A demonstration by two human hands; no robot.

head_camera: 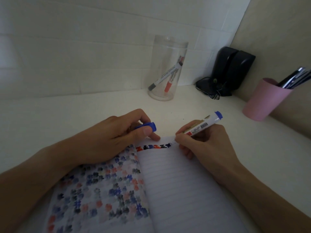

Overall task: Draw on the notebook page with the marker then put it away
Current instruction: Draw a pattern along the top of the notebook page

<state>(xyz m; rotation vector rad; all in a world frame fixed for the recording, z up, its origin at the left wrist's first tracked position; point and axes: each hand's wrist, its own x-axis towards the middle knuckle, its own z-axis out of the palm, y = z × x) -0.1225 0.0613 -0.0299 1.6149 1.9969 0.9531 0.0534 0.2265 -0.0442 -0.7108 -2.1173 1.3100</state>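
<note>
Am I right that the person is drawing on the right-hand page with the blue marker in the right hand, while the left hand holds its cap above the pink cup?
Not quite. In the head view, the left hand holds the blue cap at the top edge of the notebook, well away from the pink cup. The right hand does draw with the blue marker.

Dim corner of your white tabletop [70,115]

Ahead of you a white tiled wall [75,47] meets a plain beige wall [277,31] on the right. The light is low and even, brightest on the tabletop near its middle, with soft shadow gathering in the corner.
</note>
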